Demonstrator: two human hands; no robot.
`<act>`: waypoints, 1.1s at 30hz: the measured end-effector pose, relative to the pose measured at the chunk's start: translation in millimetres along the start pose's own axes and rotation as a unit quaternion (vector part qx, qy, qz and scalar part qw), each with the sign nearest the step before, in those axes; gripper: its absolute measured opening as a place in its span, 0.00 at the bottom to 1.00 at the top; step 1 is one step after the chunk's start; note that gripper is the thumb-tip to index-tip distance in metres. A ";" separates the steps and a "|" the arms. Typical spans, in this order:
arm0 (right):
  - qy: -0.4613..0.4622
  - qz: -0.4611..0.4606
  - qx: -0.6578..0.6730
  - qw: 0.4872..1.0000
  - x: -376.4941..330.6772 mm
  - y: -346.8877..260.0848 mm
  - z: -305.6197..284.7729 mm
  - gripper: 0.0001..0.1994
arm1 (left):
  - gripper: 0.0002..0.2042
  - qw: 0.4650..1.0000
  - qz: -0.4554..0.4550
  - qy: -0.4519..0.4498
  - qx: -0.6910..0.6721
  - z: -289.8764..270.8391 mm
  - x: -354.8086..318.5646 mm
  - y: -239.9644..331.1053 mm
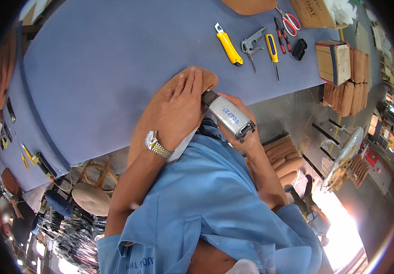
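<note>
My left hand (178, 109) lies flat, fingers spread, pressing the round tan fabric-covered seat pad (160, 109) at the blue table's (96, 73) near edge. My right hand (238, 132) is wrapped around a white cylindrical power tool (228, 116). A brown cardboard box (334, 61) sits far right.
</note>
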State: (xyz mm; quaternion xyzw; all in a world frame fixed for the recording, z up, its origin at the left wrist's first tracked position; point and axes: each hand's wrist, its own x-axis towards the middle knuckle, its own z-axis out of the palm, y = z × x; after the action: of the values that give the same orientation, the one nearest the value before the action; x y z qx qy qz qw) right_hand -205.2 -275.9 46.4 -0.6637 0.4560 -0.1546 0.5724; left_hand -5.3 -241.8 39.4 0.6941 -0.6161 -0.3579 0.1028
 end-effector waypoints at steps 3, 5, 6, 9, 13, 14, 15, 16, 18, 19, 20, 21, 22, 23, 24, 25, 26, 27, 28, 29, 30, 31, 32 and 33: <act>0.008 -0.044 0.033 0.998 -5.7 19.6 0.8 0.34 | 0.40 1.000 0.007 -0.004 0.016 1.3 -3.2 1.5; 0.010 -0.061 0.021 0.998 -8.1 22.4 0.7 0.34 | 0.39 0.997 0.077 0.012 -0.024 9.7 -2.2 -16.4; 0.010 -0.068 0.015 0.997 -11.0 22.3 1.4 0.34 | 0.39 0.993 0.112 0.019 -0.044 11.1 -2.1 -27.6; 0.018 -0.079 0.018 0.997 -17.0 28.8 3.9 0.35 | 0.35 0.884 0.040 -0.110 -0.452 -1.7 4.1 -62.3; 0.004 -0.100 0.039 0.994 -8.2 29.0 6.0 0.36 | 0.33 0.944 -0.009 -0.083 -0.320 23.6 -0.9 -80.3; 0.008 -0.126 0.019 0.992 -4.7 28.7 5.5 0.36 | 0.33 0.945 0.001 -0.071 -0.320 26.1 -4.7 -80.2; 0.012 -0.152 -0.001 0.988 -1.0 27.9 5.6 0.36 | 0.32 0.946 0.012 -0.059 -0.320 27.3 -8.1 -79.9; 0.008 -0.146 0.002 0.989 2.0 26.4 6.2 0.36 | 0.33 0.952 0.026 -0.030 -0.303 26.6 -11.0 -76.9; -0.001 -0.136 0.008 0.991 8.7 22.2 8.9 0.36 | 0.34 0.962 0.054 0.027 -0.268 21.8 -16.2 -69.9; -0.005 -0.139 0.010 0.990 10.5 21.6 9.7 0.36 | 0.34 0.976 0.054 0.044 -0.208 18.0 -22.5 -62.9; -0.009 -0.147 0.011 0.989 15.7 19.7 9.1 0.36 | 0.34 0.986 0.055 0.065 -0.146 10.7 -27.1 -52.6; -0.013 -0.155 0.012 0.988 19.9 18.6 9.0 0.36 | 0.34 0.991 0.056 0.084 -0.083 8.2 -29.9 -45.2; -0.011 -0.159 0.009 0.987 21.4 19.4 8.5 0.36 | 0.34 0.992 0.034 0.098 -0.075 12.3 -29.4 -39.4; -0.007 -0.162 0.006 0.987 22.2 20.8 8.2 0.36 | 0.36 0.991 0.012 0.111 -0.068 16.7 -27.6 -33.7; -0.004 -0.166 0.003 0.986 23.1 21.6 8.1 0.36 | 0.37 0.990 -0.009 0.124 -0.060 19.0 -26.4 -30.9; -0.006 -0.146 0.009 0.989 21.3 21.2 7.8 0.36 | 0.37 0.990 -0.022 0.126 -0.056 18.5 -27.5 -28.1; -0.008 -0.126 0.016 0.992 19.7 19.1 7.6 0.36 | 0.36 0.990 -0.035 0.127 -0.052 15.1 -28.3 -24.2; -0.010 -0.105 0.022 0.994 18.1 17.8 7.2 0.36 | 0.36 0.989 -0.047 0.128 -0.048 14.0 -28.6 -22.2; -0.009 -0.111 0.019 0.994 17.6 17.2 7.1 0.36 | 0.36 0.989 -0.043 0.136 -0.040 16.9 -29.1 -23.5; -0.008 -0.116 0.016 0.993 17.0 16.9 7.1 0.36 | 0.36 0.988 -0.040 0.145 -0.032 21.4 -29.7 -26.1; -0.007 -0.121 0.012 0.992 16.2 16.5 7.3 0.36 | 0.37 0.987 -0.036 0.152 -0.023 24.1 -30.6 -28.0; -0.011 -0.118 0.017 0.993 15.3 16.4 6.0 0.35 | 0.36 0.989 -0.045 0.142 -0.024 22.9 -30.2 -26.6; -0.015 -0.113 0.022 0.993 14.2 16.2 4.9 0.35 | 0.36 0.990 -0.053 0.132 -0.024 18.8 -29.9 -24.3; -0.018 -0.109 0.026 0.994 13.4 16.5 4.3 0.34 | 0.36 0.991 -0.060 0.121 -0.025 15.4 -29.7 -23.2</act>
State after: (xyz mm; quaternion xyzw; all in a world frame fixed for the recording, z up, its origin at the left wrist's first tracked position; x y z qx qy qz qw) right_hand -202.0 -282.5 26.0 -0.6967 0.3664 -0.2158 0.5777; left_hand 3.7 -204.5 25.7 0.7651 -0.5475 -0.2920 0.1720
